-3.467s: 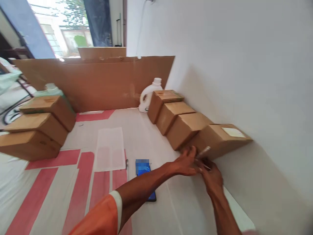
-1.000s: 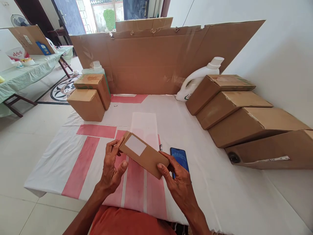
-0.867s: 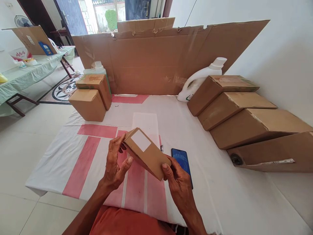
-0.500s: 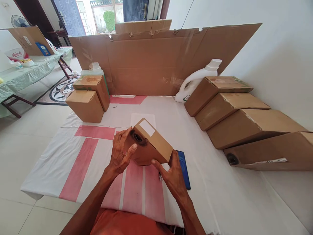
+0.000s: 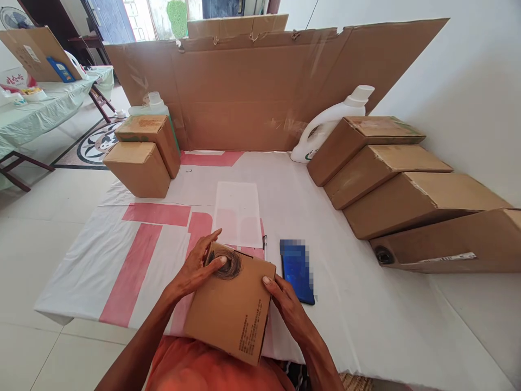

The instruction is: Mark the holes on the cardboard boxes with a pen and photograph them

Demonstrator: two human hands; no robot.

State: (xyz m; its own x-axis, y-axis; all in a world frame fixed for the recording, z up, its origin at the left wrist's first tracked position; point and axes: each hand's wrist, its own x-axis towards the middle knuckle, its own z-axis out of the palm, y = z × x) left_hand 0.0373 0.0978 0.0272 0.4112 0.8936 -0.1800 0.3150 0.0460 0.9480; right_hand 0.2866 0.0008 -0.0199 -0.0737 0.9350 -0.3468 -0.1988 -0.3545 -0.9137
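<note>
A brown cardboard box (image 5: 228, 309) is held between both hands at the near edge of the table. A dark, scribbled ring (image 5: 232, 266) marks its upper left face, and small printed text runs along its lower right. My left hand (image 5: 199, 269) grips the upper left corner, thumb lying across the ring. On the right side, my right hand (image 5: 287, 304) holds the edge with its thumb on the face and the other fingers hidden behind. Beyond the box lie a white sheet (image 5: 237, 212), a pen (image 5: 264, 247) and a blue phone-like object (image 5: 297, 271).
Several cardboard boxes (image 5: 411, 201) line the right side, a white jug (image 5: 329, 127) behind them. Two boxes (image 5: 140, 168) and a clear bottle (image 5: 152, 106) stand at the left. A cardboard panel (image 5: 244, 98) closes off the back of the cloth-covered table (image 5: 317, 336).
The box has come down toward my body and tilted, so its broad face with the ring and print now shows. The sheet and the pen are uncovered. The whole view has shifted slightly.
</note>
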